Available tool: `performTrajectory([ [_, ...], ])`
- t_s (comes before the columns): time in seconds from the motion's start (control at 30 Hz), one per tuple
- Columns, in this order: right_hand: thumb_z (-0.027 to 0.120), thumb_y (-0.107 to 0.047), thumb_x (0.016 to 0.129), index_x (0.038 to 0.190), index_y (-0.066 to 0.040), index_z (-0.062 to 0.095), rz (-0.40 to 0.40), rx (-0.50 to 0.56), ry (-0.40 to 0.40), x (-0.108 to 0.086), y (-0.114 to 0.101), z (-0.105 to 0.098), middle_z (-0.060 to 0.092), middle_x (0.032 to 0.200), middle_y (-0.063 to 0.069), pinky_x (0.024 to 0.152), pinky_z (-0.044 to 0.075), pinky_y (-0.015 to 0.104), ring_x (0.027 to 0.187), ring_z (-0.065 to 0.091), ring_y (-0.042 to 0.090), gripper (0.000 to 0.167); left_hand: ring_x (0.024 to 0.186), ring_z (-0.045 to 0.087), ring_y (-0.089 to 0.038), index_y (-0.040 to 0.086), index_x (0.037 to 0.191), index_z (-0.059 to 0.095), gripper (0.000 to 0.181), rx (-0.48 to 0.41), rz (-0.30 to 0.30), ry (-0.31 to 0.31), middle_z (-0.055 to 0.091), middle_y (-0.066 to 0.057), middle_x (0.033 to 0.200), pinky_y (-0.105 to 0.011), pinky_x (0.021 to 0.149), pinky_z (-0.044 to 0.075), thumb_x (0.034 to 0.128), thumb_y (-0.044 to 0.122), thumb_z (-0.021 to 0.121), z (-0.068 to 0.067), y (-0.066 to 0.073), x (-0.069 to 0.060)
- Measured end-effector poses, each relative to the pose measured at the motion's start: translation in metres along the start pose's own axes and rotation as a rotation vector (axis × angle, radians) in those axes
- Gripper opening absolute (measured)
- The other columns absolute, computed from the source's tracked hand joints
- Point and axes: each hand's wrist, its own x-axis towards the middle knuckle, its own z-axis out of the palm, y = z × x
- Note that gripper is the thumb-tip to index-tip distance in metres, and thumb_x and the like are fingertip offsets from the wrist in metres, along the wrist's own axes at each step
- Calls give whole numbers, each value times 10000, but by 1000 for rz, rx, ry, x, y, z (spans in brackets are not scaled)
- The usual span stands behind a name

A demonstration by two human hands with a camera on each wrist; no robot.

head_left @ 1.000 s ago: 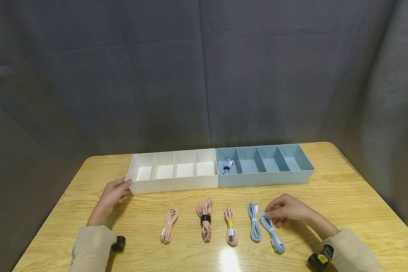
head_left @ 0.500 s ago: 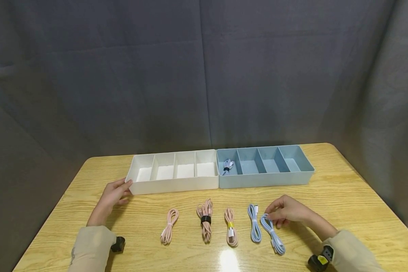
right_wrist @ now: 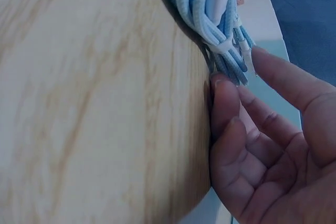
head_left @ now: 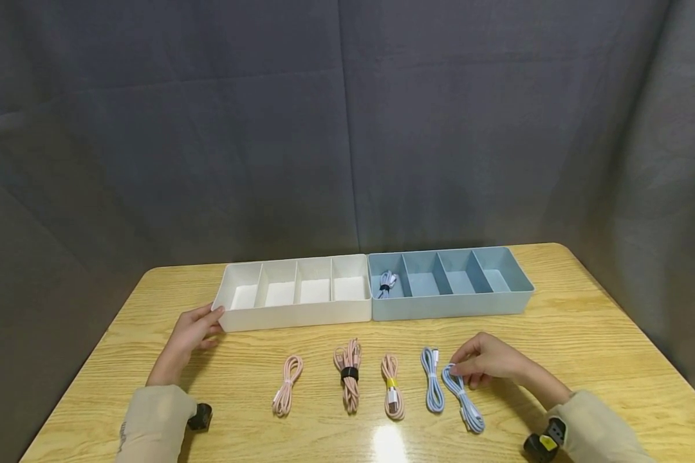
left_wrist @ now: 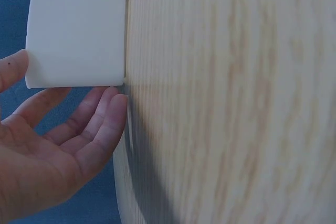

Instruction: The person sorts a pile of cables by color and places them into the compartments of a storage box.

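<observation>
In the head view, my left hand (head_left: 190,332) rests at the near left corner of a white divided organizer box (head_left: 295,318). Its thumb touches the box's front and the fingers (left_wrist: 107,119) lie loosely along the end wall. My right hand (head_left: 489,355) pinches the far looped end of a coiled light blue charging cable (head_left: 466,405), which lies on the table. Beside it lies a second light blue cable (head_left: 434,386) with a white plug. A pink cable with a yellow tie (head_left: 392,392), a pink cable with a black strap (head_left: 351,379) and a plain pink cable (head_left: 287,386) lie further left.
A blue divided organizer box (head_left: 452,305) abuts the white box on its right. Its leftmost compartment holds a bundled light blue cable (head_left: 387,283) with a black tie. The wooden table (head_left: 237,411) ends before a dark grey curtain (head_left: 347,128).
</observation>
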Motion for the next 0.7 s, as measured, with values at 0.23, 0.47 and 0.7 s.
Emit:
performTrajectory([
  [0.23, 670, -45, 791, 856, 77, 676, -16, 6, -1, 0, 0, 2, 618, 597, 96, 424, 441, 209, 504, 564, 128, 138, 901, 572, -189, 57, 1384, 376, 820, -12, -29, 6, 543, -177, 1161, -315, 665, 531, 818, 642, 476, 1, 9, -6],
  [0.47, 654, -25, 792, 862, 94, 677, -10, 8, 21, 0, 0, 1, 621, 619, 120, 445, 481, 245, 524, 581, 155, 140, 843, 574, -154, 20, 1384, 360, 764, -70, -42, -21, 541, -199, 1131, -305, 639, 533, 854, 544, 530, -2, 24, -14],
  [0.7, 650, -25, 796, 896, 115, 670, -12, 19, 53, -1, -2, -1, 628, 612, 107, 445, 476, 238, 519, 571, 131, 174, 893, 572, -182, 59, 1393, 362, 851, -20, -34, 0, 538, -179, 1170, -314, 671, 533, 800, 655, 491, -1, 11, -6],
])
